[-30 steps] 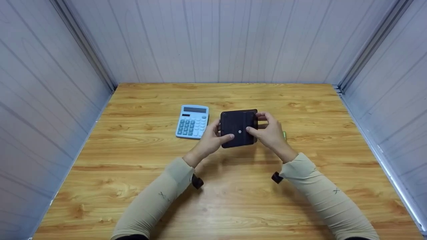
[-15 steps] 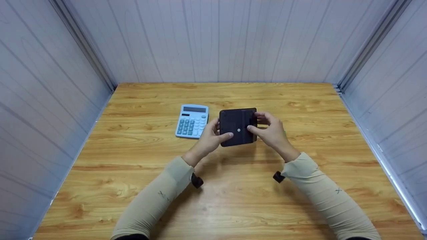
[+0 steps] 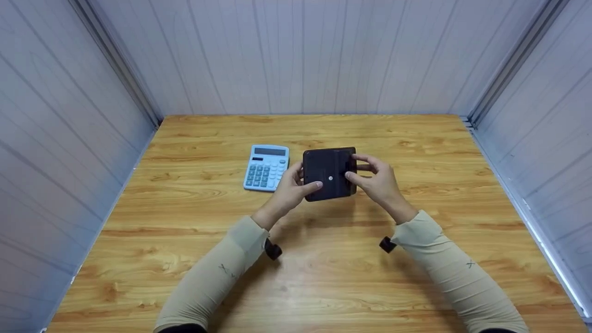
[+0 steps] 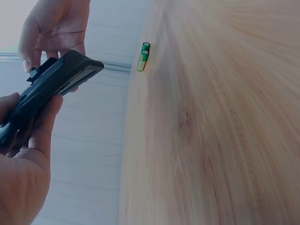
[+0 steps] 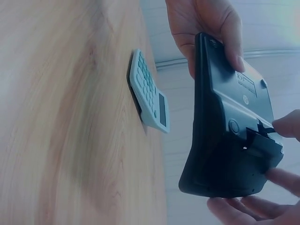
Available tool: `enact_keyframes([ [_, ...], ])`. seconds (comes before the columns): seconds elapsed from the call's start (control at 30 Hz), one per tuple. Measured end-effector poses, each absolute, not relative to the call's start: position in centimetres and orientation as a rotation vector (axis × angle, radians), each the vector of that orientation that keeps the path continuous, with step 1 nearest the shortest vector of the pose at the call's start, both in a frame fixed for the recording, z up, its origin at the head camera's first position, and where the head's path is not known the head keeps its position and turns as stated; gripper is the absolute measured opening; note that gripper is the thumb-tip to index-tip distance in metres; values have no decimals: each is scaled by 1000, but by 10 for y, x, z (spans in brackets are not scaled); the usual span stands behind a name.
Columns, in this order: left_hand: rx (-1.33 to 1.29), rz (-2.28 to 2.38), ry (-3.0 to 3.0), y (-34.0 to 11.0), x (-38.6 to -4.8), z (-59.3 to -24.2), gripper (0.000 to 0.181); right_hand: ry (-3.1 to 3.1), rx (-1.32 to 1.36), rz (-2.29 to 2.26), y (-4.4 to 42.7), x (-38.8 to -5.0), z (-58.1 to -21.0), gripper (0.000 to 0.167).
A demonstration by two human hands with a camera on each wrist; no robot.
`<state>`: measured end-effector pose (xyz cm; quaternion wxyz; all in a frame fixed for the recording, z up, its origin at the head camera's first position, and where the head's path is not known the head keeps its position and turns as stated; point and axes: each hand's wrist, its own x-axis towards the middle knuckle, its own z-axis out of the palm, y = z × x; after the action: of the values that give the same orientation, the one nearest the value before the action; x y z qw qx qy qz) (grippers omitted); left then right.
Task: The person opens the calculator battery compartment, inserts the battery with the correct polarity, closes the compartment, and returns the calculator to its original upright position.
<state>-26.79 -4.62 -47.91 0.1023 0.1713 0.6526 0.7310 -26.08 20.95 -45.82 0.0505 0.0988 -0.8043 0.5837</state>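
Note:
A black calculator [image 3: 319,169] is held above the table, underside up, and its keys are hidden. My left hand [image 3: 291,187] grips its left side, thumb on the back, fingers underneath. On the other side, my right hand [image 3: 377,182] pinches the battery cover [image 5: 265,145] between thumb and forefinger; its other fingers touch the calculator's edge. The right wrist view shows this cover tilted up from the calculator's back. Two green batteries [image 4: 143,58] are on the table in the left wrist view; in the head view they are hidden.
A light blue calculator [image 3: 267,169] lies face up on the wooden table [image 3: 208,138], just left of my left hand. Pale panelled walls [image 3: 300,55] enclose the table at the back and both sides.
Both hands and the black calculator have shifted slightly away from me. My right thumb has slid a little to the right over the back. The light blue calculator stays put.

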Motion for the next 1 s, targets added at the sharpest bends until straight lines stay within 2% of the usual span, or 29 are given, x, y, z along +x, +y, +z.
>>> enact_keyframes([
  [0.27,492,2180,1902,-49,-268,-476,63,-2327,365,1774,207,-259,-457,40],
  [0.6,487,2192,1897,-48,-269,-474,59,-2290,371,1788,208,-258,-456,35],
  [1.0,523,2201,1852,-43,-269,-475,60,-2289,425,1534,206,-255,-458,31],
])
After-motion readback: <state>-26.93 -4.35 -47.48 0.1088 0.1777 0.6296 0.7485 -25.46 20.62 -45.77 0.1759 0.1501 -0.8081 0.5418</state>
